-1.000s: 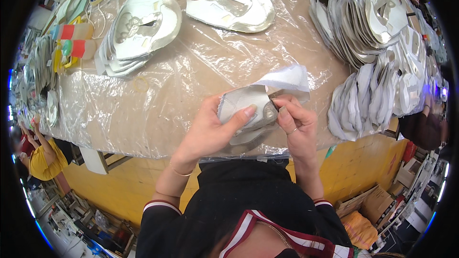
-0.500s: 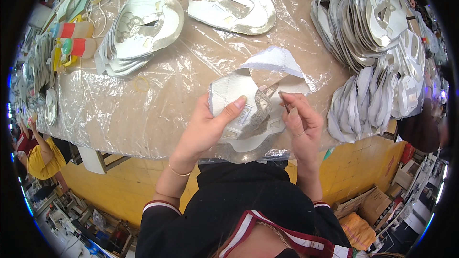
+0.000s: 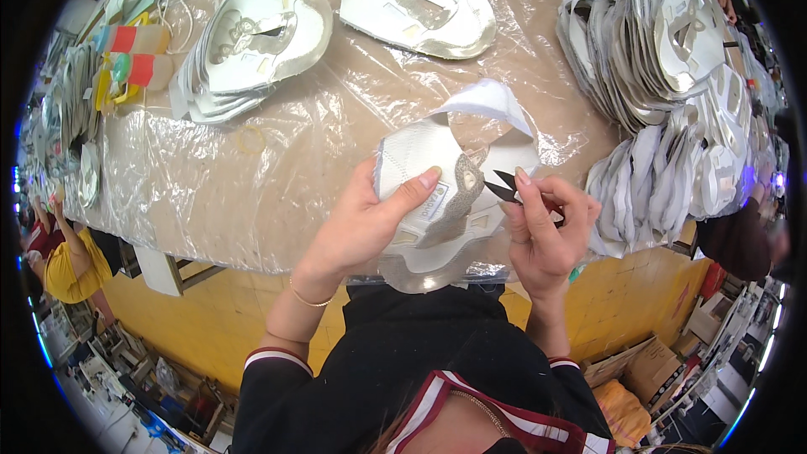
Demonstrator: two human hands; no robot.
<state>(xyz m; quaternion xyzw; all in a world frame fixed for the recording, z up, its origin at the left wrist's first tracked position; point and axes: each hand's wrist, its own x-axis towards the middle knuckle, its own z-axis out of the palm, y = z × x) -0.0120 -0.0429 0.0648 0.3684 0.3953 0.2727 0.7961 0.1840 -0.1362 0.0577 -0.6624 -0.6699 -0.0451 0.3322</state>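
Observation:
A white and grey shoe upper [image 3: 418, 161] is held up over the table's near edge. My left hand [image 3: 370, 217] grips its left side, the thumb lying on the white face and the fingers behind it. Small black thread snips [image 3: 502, 187] are between the fingers of my right hand [image 3: 549, 231]. Their two pointed blades stand apart, close to the grey textured patch at the upper's middle. My right fingers cover most of the snips' handle.
Plastic sheeting covers the table [image 3: 277, 176]. A stack of uppers [image 3: 252, 42] lies back left, a single upper [image 3: 420, 8] back centre, and tall stacks [image 3: 639, 50] on the right. Bottles with red bands [image 3: 145, 71] stand at the left. Another person in yellow [image 3: 77, 267] is far left.
My right hand has moved slightly right and turned, bringing the snips' parted blades into view. The left hand still holds the upper, and the whole view has shifted a little.

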